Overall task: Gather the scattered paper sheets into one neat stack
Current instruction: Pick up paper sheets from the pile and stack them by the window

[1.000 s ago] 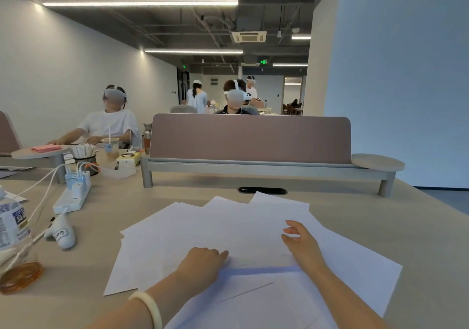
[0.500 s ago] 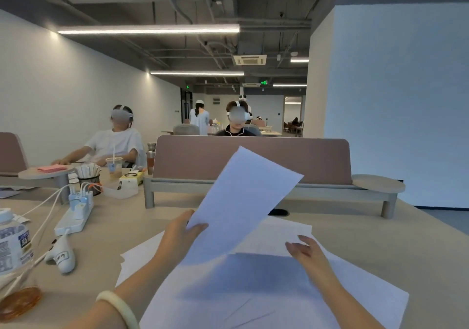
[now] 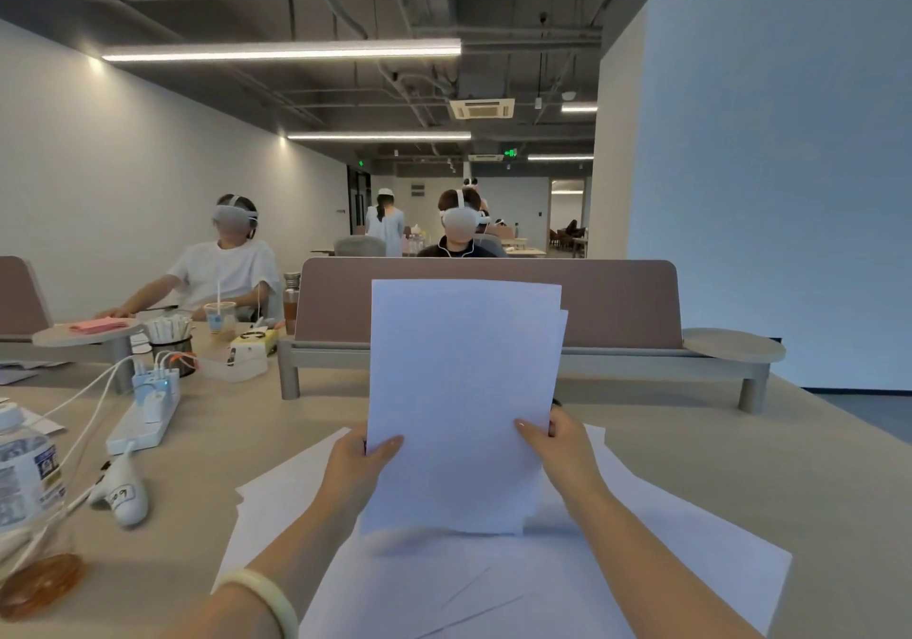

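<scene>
Small sheaf of white paper sheets held upright above beige table, between both hands. Lower edge sits over remaining loose white sheets spread flat beneath; contact not determinable. Left hand pinches sheaf's left edge low down, thumb on near face, fingers hidden behind. Right hand pinches right edge likewise. Rear sheet's corner juts out at top right: edges not flush. Pale bangle on left wrist.

The right hand has left the table sheets and now grips the lifted sheets opposite the left hand. Their top edge, previously toward 1 o'clock, points to 12 o'clock.
</scene>
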